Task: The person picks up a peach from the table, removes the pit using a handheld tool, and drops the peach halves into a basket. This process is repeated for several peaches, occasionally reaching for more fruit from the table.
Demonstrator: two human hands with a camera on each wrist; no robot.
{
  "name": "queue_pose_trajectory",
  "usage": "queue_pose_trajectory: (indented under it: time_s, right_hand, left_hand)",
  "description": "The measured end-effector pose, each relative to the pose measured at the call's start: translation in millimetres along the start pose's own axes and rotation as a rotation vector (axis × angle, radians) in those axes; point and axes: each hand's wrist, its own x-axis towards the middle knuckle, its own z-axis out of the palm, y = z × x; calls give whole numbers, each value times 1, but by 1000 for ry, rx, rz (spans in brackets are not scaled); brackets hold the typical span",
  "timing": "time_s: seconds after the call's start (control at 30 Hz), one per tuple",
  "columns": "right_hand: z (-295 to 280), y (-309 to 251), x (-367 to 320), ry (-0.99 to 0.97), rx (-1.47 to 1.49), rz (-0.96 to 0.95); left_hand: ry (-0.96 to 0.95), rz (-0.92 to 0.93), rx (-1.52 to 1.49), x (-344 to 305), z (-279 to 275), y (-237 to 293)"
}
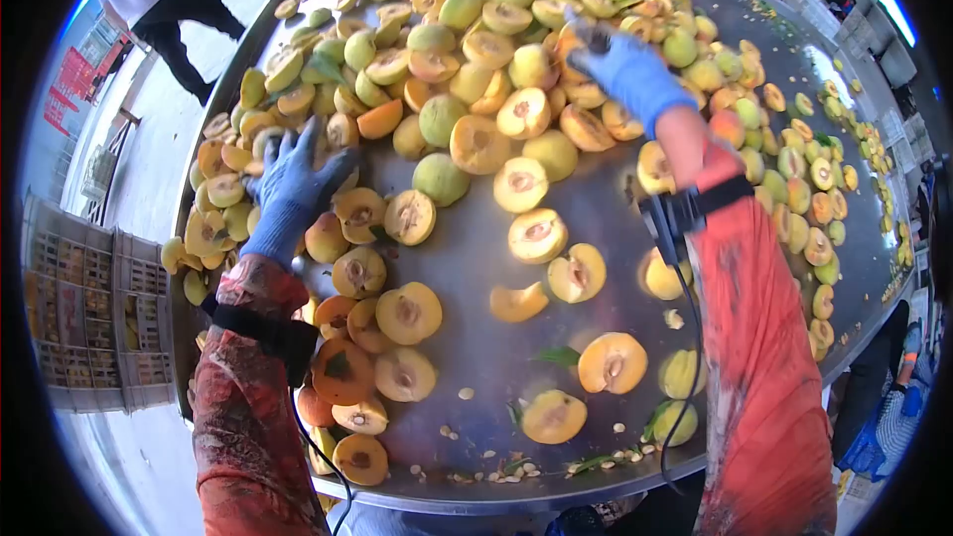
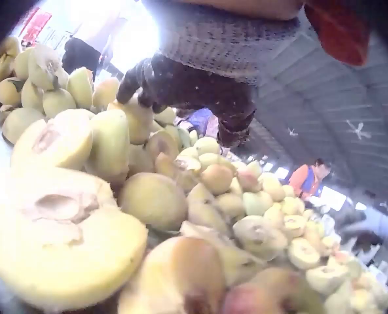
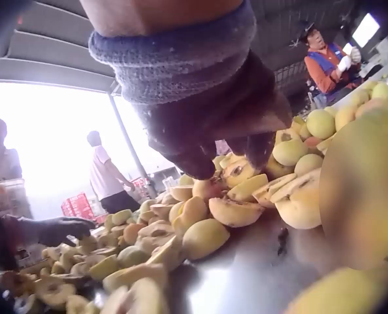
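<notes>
- Here, a peach half [image 1: 574, 40] sits at the top of the big heap of halved peaches [image 1: 476, 60], on the far part of the round steel table [image 1: 467, 238].
- The right hand [image 1: 625, 69], in a blue glove, reaches into that heap with its fingers [image 3: 207, 124] curled down over the half. Whether they actually grip it cannot be told.
- The left hand [image 1: 293, 184], also gloved in blue, lies with fingers spread wide and flat on the halves at the table's left edge, holding nothing. A cut-side-up half [image 1: 359, 210] lies just beside its fingertips.
- Loose halves lie scattered on the bare steel between the two arms, and pits [image 1: 467, 394] lie near the near rim.
- Both arms wear red sleeves [image 1: 764, 357] with black wrist straps [image 1: 685, 208].
- Stacked crates [image 1: 79, 308] stand to the left of the table.
- A person in an orange top [image 3: 325, 59] stands across the table.
</notes>
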Motion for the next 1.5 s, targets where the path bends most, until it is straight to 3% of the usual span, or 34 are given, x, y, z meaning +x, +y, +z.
queue_pose_trajectory:
  time_s: [0.03, 0.13, 0.17, 0.2, 0.23, 0.27, 0.3, 0.37, 0.4, 0.5, 0.57, 0.63, 0.67, 0.73, 0.77, 0.8, 0.83, 0.87, 0.9, 0.93, 0.97, 1.03, 1.07, 1.1, 1.13, 1.17, 1.23, 1.27, 1.33, 1.4, 1.43, 1.47, 1.5]
  right_hand:
    - [26, 23, 30, -115, 259, 48]
    - [48, 0, 25, -190, 387, 104]
    - [47, -4, 15, -299, 579, 77]
    - [44, -9, 4, -404, 770, 49]
    - [40, -17, -7, -438, 591, -39]
    - [42, -24, -21, -527, 486, 5]
    - [43, -29, -39, -615, 384, 51]
    - [33, -42, -83, -519, 398, -146]
    - [19, -51, -105, -611, 402, -54]
    - [12, -62, -156, -692, 230, -205]
    - [3, -69, -195, -621, 90, -291]
    - [-8, -67, -224, -533, 131, -288]
    - [-11, -61, -231, -544, 153, -296]
    - [-23, -60, -243, -496, 127, -326]
    - [-31, -66, -259, -299, 142, -287]
    - [-59, -80, -283, -76, 145, -266]
    - [-76, -89, -302, 148, 158, -229]
    - [-93, -100, -325, 70, 316, -66]
    - [-100, -107, -347, 8, 671, -46]
    - [-118, -129, -376, -13, 657, 45]
    - [-114, -131, -397, -328, 1103, 421]
    - [-95, -137, -445, -209, 1329, 214]
    - [-77, -129, -461, 56, 957, -141]
    - [-63, -122, -477, 31, 1008, -134]
    - [-54, -120, -492, 7, 1058, -125]
    - [-49, -117, -507, -291, 1522, 261]
    - [-49, -115, -531, -613, 1902, 699]
    - [-52, -117, -541, -622, 1864, 719]
    - [-83, -127, -550, -691, 1694, 770]
    - [-99, -133, -548, -761, 1503, 678]
    - [-101, -135, -549, -795, 1405, 629]
    - [-80, -128, -556, -594, 1336, 512]
    - [-59, -122, -563, -395, 1231, 409]
  left_hand:
    - [15, 1, 57, -2, 2, 12]
    - [70, 249, -165, -3, 24, 31]
    - [112, 287, -82, -12, 25, 41]
    - [-15, 320, -172, -19, 25, 46]
    - [-139, 351, -262, -27, 22, 50]
    - [-115, 487, -290, -39, 22, 52]
    - [-239, 546, -263, -48, 17, 53]
    - [-348, 579, -452, -80, -3, 57]
    - [-347, 668, -480, -94, -1, 53]
    - [-536, 691, -515, -137, -6, 53]
    - [-540, 770, -608, -164, -7, 51]
    - [-365, 826, -642, -186, -2, 50]
    - [-480, 699, -754, -192, -15, 53]
    - [-484, 578, -811, -208, -41, 50]
    - [-473, 532, -799, -216, -52, 47]
    - [-435, 314, -1299, -232, -67, 42]
    - [-394, 322, -1559, -243, -80, 40]
    - [-415, 329, -1709, -259, -100, 41]
    - [-454, 324, -1860, -278, -118, 43]
    - [-455, 423, -1845, -295, -128, 44]
    - [-493, 414, -1865, -318, -136, 49]
    - [-371, 593, -1580, -362, -126, 60]
    - [-543, 608, -1605, -387, -115, 60]
    - [-489, 749, -1489, -411, -125, 68]
    - [-625, 614, -1585, -429, -129, 65]
    - [-758, 473, -1670, -445, -131, 61]
    - [-532, 336, -1992, -460, -94, 48]
    - [-258, 501, -1591, -463, -91, 44]
    - [-378, 19, -2001, -482, -93, 57]
    - [-533, 126, -1819, -496, -87, 62]
    - [-899, -180, -2226, -502, -69, 62]
    - [-1039, -254, -2169, -508, -70, 59]
    - [-919, -156, -2094, -515, -64, 58]
